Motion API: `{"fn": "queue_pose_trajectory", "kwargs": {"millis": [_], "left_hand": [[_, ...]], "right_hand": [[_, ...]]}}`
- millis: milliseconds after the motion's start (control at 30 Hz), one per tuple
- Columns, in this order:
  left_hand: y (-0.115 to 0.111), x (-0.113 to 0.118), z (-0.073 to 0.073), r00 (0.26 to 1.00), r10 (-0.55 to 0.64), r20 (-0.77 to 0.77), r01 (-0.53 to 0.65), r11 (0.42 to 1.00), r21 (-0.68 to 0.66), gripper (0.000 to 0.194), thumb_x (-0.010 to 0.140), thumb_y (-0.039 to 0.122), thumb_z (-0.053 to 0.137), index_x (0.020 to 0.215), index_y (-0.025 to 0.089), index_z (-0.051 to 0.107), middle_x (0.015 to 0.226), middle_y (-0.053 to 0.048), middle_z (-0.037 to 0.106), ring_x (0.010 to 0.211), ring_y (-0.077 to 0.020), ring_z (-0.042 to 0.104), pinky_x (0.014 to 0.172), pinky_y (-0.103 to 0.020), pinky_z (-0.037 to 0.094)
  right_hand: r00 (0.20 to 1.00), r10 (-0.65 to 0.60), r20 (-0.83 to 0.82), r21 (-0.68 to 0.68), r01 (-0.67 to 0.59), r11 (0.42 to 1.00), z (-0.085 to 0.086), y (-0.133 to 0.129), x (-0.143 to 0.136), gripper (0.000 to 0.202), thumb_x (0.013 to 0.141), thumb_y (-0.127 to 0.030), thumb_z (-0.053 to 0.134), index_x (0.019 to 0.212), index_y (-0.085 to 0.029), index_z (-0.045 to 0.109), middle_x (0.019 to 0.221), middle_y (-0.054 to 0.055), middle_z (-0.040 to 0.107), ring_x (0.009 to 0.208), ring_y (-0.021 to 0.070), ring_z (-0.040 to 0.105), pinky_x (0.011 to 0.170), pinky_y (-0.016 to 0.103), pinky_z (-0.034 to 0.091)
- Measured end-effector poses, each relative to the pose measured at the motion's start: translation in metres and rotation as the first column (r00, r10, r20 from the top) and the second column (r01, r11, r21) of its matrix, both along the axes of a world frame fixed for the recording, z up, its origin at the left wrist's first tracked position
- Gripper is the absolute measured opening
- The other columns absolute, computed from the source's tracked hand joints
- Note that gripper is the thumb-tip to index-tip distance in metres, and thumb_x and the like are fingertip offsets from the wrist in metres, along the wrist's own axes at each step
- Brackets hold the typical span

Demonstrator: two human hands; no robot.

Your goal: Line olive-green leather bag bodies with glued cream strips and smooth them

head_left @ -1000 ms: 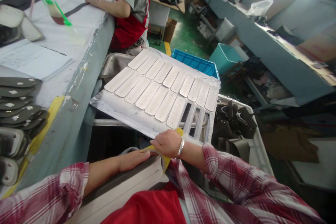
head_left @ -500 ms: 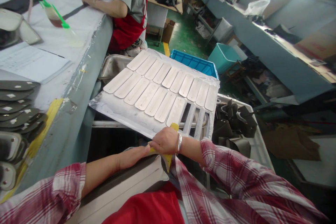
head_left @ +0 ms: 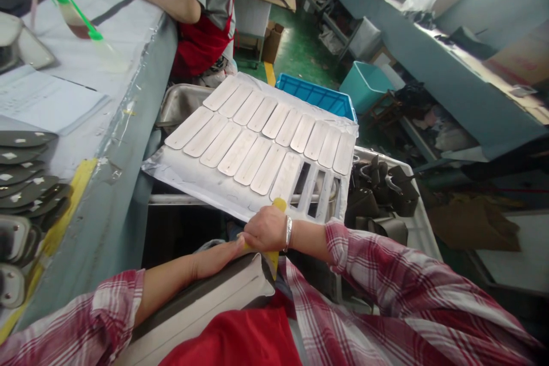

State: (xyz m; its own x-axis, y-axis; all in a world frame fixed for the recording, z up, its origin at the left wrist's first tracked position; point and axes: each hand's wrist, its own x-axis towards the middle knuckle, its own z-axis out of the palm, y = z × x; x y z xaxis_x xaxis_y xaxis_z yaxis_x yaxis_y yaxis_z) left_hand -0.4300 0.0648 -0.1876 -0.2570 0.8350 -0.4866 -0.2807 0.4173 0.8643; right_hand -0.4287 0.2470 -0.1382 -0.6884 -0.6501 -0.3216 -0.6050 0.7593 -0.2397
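Note:
My right hand (head_left: 266,229) is wrapped around a flat yellow tool (head_left: 279,205); its rounded top shows above the fist and its lower end below. Across my lap lies a folded piece of sheet material (head_left: 206,314), dark on its upper side and cream on the side facing me. The yellow tool's lower end is at this piece's right end. My left hand (head_left: 217,257) lies stretched out along the dark upper side, fingertips meeting my right hand. In front of me a white board (head_left: 189,174) carries two rows of pale rounded strips (head_left: 244,155).
A bench (head_left: 128,108) runs along the left, with dark curved pieces (head_left: 26,168) and papers (head_left: 47,100). A co-worker (head_left: 201,17) is at its far side. Dark parts (head_left: 381,189) fill a tray at the right. A blue crate (head_left: 315,94) and a teal bin (head_left: 364,86) stand beyond the board.
The view has shifted slightly, so the bench and board sit a little further left and higher. Both hands keep nearly the same place; less of the yellow tool's lower end shows.

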Motion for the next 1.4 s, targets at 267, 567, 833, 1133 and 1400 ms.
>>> {"fn": "queue_pose_trajectory", "kwargs": {"millis": [267,567,833,1133,1400], "left_hand": [[0.002,0.000,-0.004,0.999,-0.041,-0.017,0.041,0.999,0.014,0.073,0.082,0.069,0.018,0.114,0.016,0.057,0.121,-0.005,0.055,0.116,-0.0230,0.045,0.104,-0.031,0.026],[0.007,-0.001,-0.004,0.995,0.059,0.085,-0.053,0.996,-0.069,0.072,0.081,0.069,0.024,0.116,0.015,0.056,0.112,-0.006,0.061,0.109,-0.0250,0.050,0.098,-0.034,0.034],[0.018,0.003,0.009,0.756,0.256,0.602,-0.306,0.952,-0.021,0.076,0.080,0.070,0.021,0.125,0.014,0.046,0.104,-0.010,0.064,0.088,-0.0240,0.061,0.083,-0.037,0.044],[0.008,-0.006,-0.002,0.987,0.161,0.003,-0.157,0.967,-0.199,0.070,0.078,0.069,0.032,0.112,0.014,0.060,0.120,-0.006,0.057,0.118,-0.0268,0.042,0.105,-0.035,0.021],[0.020,-0.008,0.001,0.817,0.208,0.538,-0.255,0.967,0.013,0.072,0.075,0.071,0.038,0.109,0.011,0.059,0.103,-0.010,0.064,0.099,-0.0256,0.055,0.089,-0.035,0.039]], "right_hand": [[0.994,0.018,0.109,0.072,-0.026,0.997,0.005,-0.003,-0.003,0.047,0.090,-0.043,0.027,0.080,-0.020,0.067,0.081,0.005,0.068,0.074,0.0185,0.062,0.057,0.027,0.035],[0.983,-0.128,0.135,0.090,0.117,0.989,0.001,0.001,0.001,0.047,0.090,-0.044,0.027,0.080,-0.020,0.067,0.082,0.006,0.069,0.074,0.0191,0.062,0.061,0.028,0.038],[0.960,-0.267,0.079,0.107,0.258,0.960,-0.002,0.002,0.007,0.056,0.091,-0.046,0.020,0.078,-0.017,0.067,0.078,0.010,0.068,0.072,0.0229,0.062,0.059,0.030,0.041],[0.960,-0.267,0.084,0.164,0.251,0.954,0.002,-0.004,0.014,0.045,0.090,-0.037,0.026,0.080,-0.019,0.065,0.080,0.009,0.068,0.074,0.0256,0.063,0.060,0.035,0.046],[0.970,-0.242,0.005,0.158,0.238,0.958,0.005,-0.004,0.010,0.043,0.092,-0.036,0.024,0.086,-0.022,0.064,0.079,0.007,0.067,0.072,0.0251,0.063,0.057,0.034,0.045]]}}
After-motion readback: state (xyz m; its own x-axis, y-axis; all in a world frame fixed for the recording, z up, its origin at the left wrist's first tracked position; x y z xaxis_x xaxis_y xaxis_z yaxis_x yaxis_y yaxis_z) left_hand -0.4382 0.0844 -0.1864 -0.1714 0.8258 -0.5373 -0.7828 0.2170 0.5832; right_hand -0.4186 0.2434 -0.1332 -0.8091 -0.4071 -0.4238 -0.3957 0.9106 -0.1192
